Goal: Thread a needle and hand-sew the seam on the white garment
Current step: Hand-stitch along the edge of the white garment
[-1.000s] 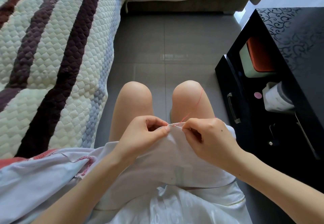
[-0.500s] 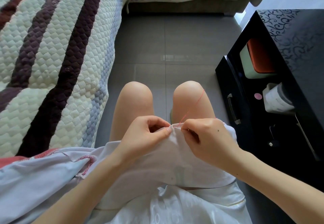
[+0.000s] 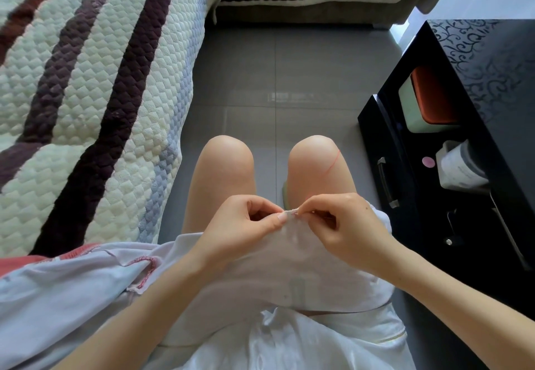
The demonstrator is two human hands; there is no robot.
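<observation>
You hold the white garment (image 3: 289,262) at its edge.
Left hand (image 3: 246,226) pinches fabric; right hand (image 3: 347,225) pinches the needle (image 3: 294,210), red thread (image 3: 333,163) trailing.

Two hands (image 3: 243,226) (image 3: 347,225), two knees (image 3: 227,155) (image 3: 314,152), one white garment (image 3: 289,268), one needle (image 3: 293,210), one red thread (image 3: 333,164), one black cabinet (image 3: 492,60).

No text, label, brand or number is legible. Faint marks on the white container (image 3: 459,167), shelved in the black cabinet (image 3: 492,60) right of the right hand (image 3: 351,229) and its grip, are too small to read.
</observation>
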